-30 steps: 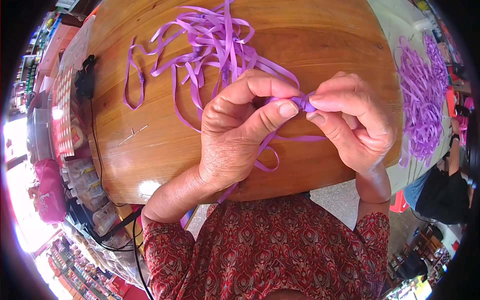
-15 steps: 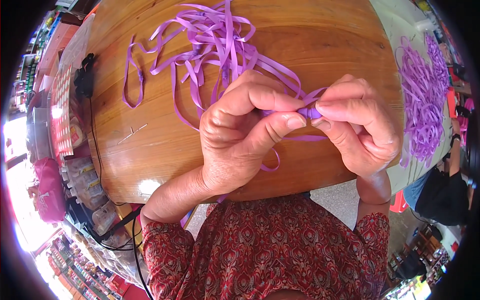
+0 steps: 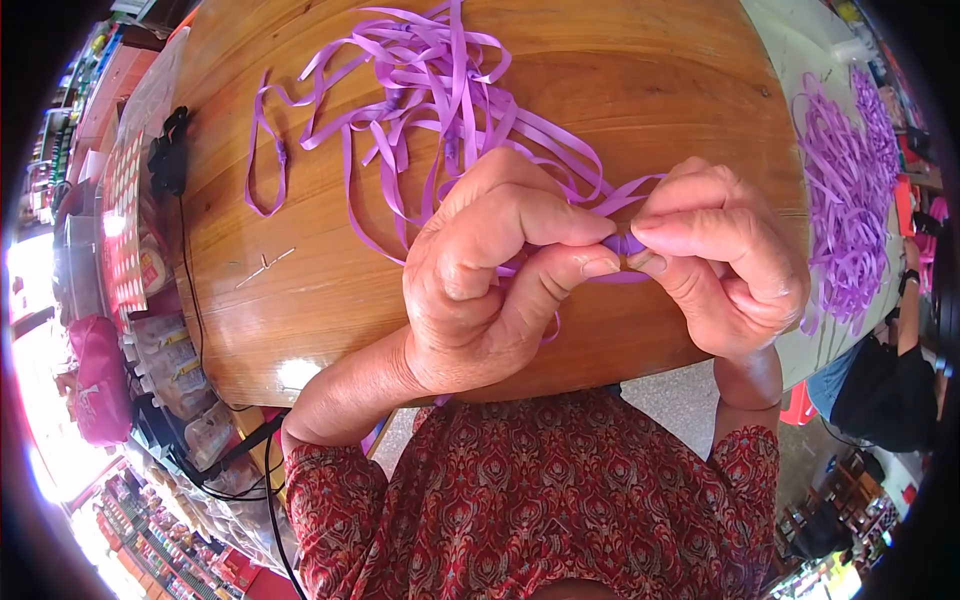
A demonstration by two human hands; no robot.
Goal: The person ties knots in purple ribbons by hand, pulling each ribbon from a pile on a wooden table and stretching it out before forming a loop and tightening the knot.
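Between my two hands a purple ribbon (image 3: 624,243) is pinched, wound or knotted into a small bunch. My left hand (image 3: 490,260) grips it between thumb and index finger from the left. From the right, the thumb and fingertips of my right hand (image 3: 725,255) close on the same bunch, the fingertips of both hands nearly touching. A length of ribbon loops out behind the fingers, and part of it is hidden by my left hand. Beyond my left hand lies a tangled heap of purple ribbons (image 3: 460,90), some with darker knotted spots.
On the wooden table (image 3: 660,90) lies a thin pale twisted piece (image 3: 266,266) at the left. A black adapter (image 3: 172,150) with a cord sits at the left edge. More purple ribbons (image 3: 848,200) are piled on a pale surface at right, near another person (image 3: 890,390).
Both hands have shifted slightly toward me, still pinching the ribbon. The bunch between the fingertips has turned a little, and less of it shows.
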